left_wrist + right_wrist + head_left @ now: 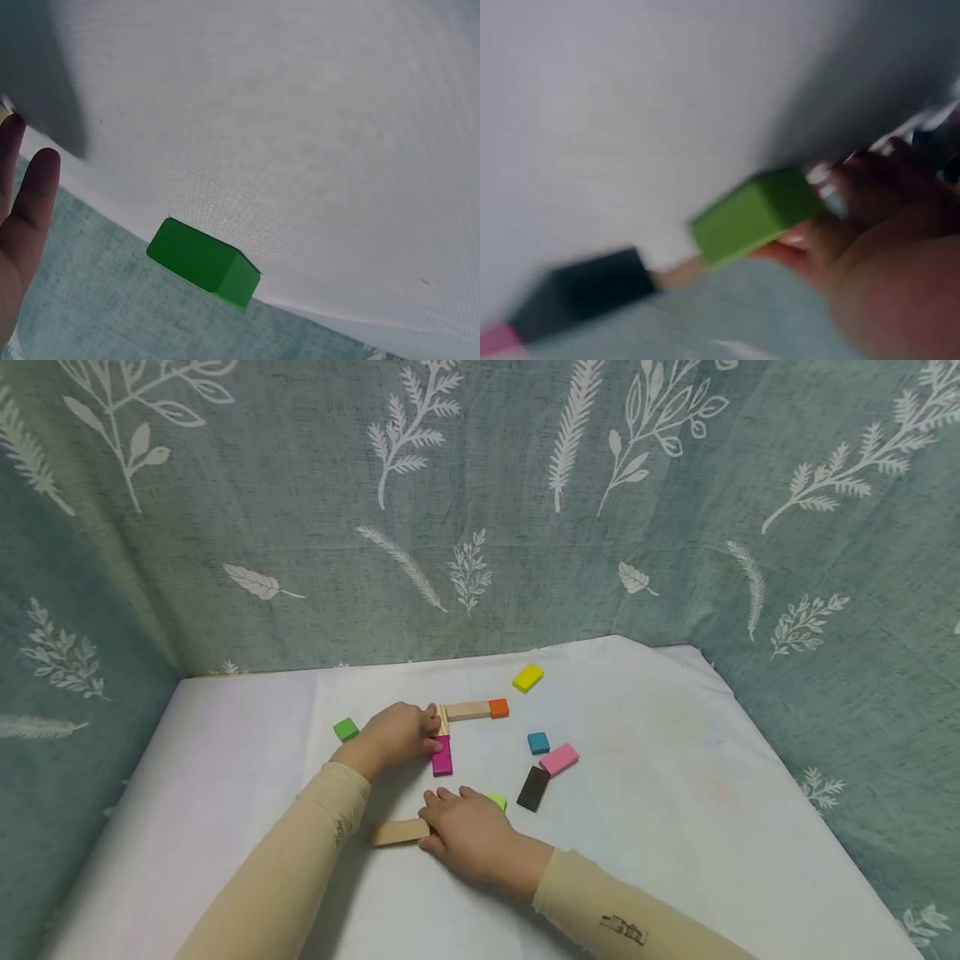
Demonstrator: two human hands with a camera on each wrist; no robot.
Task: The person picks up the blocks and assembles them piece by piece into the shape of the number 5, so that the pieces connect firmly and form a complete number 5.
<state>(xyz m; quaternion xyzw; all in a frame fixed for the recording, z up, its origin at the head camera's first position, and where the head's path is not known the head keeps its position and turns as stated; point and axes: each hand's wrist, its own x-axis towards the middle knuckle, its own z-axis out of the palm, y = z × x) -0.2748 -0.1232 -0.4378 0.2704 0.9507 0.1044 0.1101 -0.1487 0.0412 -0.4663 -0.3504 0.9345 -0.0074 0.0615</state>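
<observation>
My left hand (397,732) reaches over a short row of blocks, its fingers and thumb at a plain wooden block (443,720). The thumb tip lies at the top of a magenta block (442,758) that touches this one. From it another wooden block (468,711) runs right to an orange block (498,708). Nearer me, my right hand (476,835) pinches the right end of a flat wooden block (401,832) between thumb and fingers. Partly hidden behind that hand is a lime green block (497,801), seen large in the right wrist view.
Left of the row lies a green block (346,729). To the right are a black block (533,788), a pink block (559,760) and a blue block (538,742). A yellow block (528,677) lies near the back edge of the white cloth (675,793), before a leafy curtain (510,560).
</observation>
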